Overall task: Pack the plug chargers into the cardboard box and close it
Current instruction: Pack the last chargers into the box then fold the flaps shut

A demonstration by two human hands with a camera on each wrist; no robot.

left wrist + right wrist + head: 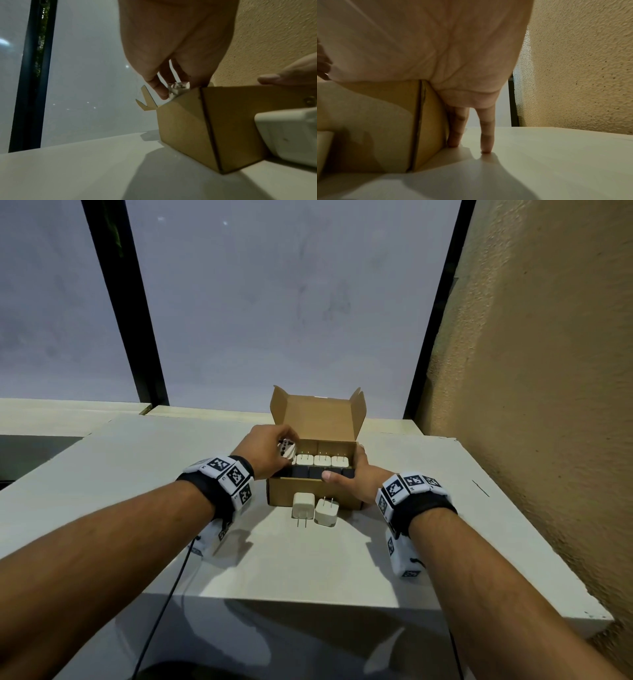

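Observation:
The brown cardboard box [310, 494] stands on the table with its lid upright. Inside lie a row of white plug chargers [322, 461] and, nearer me, a row of black chargers [303, 473]. My left hand [286, 454] pinches a white charger [287, 449] over the box's left end; the left wrist view shows that charger [179, 88] just above the rim of the box [187, 128]. My right hand [344, 470] clasps the box's front right corner, thumb on the front rim, straight fingers [456, 128] down its right wall. Two white chargers [302, 505] [326, 510] lie in front of the box.
The white table [411, 542] ends in a front edge near me. A rough tan wall [531, 371] rises close on the right. Frosted window panes with dark frames [144, 337] stand behind the table. A black cable [164, 604] hangs from my left wrist.

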